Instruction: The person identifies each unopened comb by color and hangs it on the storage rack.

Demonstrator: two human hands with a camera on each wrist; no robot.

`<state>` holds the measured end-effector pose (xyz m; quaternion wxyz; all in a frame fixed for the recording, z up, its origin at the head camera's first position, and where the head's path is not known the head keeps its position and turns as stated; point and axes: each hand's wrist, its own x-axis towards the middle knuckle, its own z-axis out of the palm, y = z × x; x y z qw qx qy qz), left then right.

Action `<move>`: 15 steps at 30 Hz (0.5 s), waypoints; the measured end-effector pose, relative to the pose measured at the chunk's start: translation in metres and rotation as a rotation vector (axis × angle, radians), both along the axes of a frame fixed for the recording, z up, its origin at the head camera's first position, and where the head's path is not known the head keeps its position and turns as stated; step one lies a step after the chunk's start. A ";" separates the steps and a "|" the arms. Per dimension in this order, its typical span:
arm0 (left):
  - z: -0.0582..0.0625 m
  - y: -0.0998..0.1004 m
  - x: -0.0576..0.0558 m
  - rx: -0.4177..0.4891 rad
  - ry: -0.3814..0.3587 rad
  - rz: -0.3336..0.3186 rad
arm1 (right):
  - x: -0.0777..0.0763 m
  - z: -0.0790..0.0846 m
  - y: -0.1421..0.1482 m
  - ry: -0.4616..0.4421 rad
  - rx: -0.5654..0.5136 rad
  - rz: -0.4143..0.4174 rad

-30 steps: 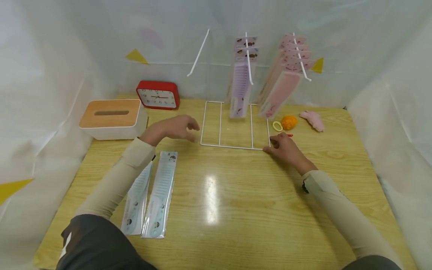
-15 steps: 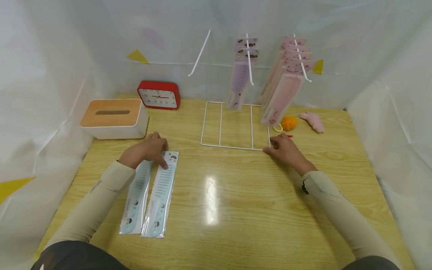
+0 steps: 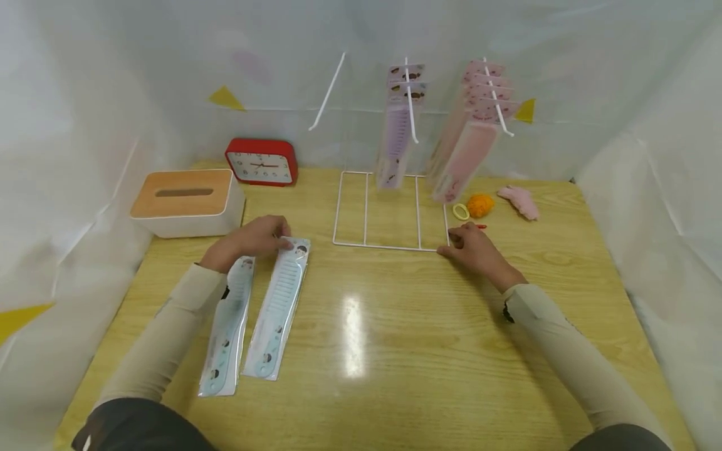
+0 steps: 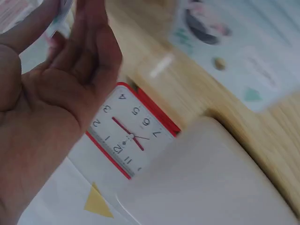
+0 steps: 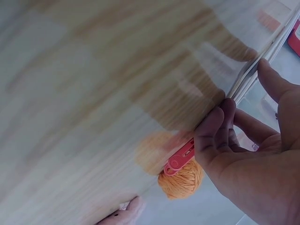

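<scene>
My left hand (image 3: 256, 237) pinches the top end of a packaged light blue comb (image 3: 276, 313), whose lower end slants toward the table's front. In the left wrist view the thumb and fingers meet at the pack's edge at the top left. A second packaged light blue comb (image 3: 225, 338) lies beside it, partly under the left wrist. My right hand (image 3: 474, 250) grips the front right corner of the white wire rack's base (image 3: 376, 246); in the right wrist view the thumb and fingertips sit on either side of the wire (image 5: 239, 89).
From the rack's hooks hang purple combs (image 3: 397, 131) and pink combs (image 3: 470, 153); the left hook (image 3: 328, 91) is bare. A tissue box (image 3: 186, 203) and red clock (image 3: 262, 161) stand back left. Orange yarn (image 3: 480, 205), a yellow ring (image 3: 460, 212) and a pink cloth piece (image 3: 520, 202) lie right.
My left hand came from beside the rack down to the nearer comb, took its top end and shifted it slightly back and right. The hanging combs swung; my right hand stayed on the rack.
</scene>
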<state>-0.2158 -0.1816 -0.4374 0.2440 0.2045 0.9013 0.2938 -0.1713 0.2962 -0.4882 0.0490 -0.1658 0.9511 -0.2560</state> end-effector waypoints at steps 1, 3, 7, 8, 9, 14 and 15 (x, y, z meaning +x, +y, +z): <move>0.002 0.003 -0.001 0.066 -0.018 0.014 | 0.000 0.000 -0.001 0.005 0.001 0.004; 0.009 0.010 -0.004 0.220 -0.054 0.040 | 0.000 0.001 -0.002 0.010 0.000 0.007; 0.026 0.025 -0.007 0.491 -0.043 0.094 | 0.000 0.002 -0.003 0.016 -0.001 0.003; 0.031 0.028 -0.008 0.527 -0.005 0.100 | 0.000 0.002 -0.003 0.018 0.001 0.002; 0.038 0.032 -0.007 0.562 0.031 0.111 | 0.000 0.002 -0.003 0.017 0.003 0.001; 0.077 0.046 -0.001 0.651 0.204 0.181 | 0.001 0.002 -0.003 0.019 0.006 -0.004; 0.086 0.048 0.001 0.678 0.222 0.204 | 0.001 0.003 -0.003 0.019 0.004 -0.006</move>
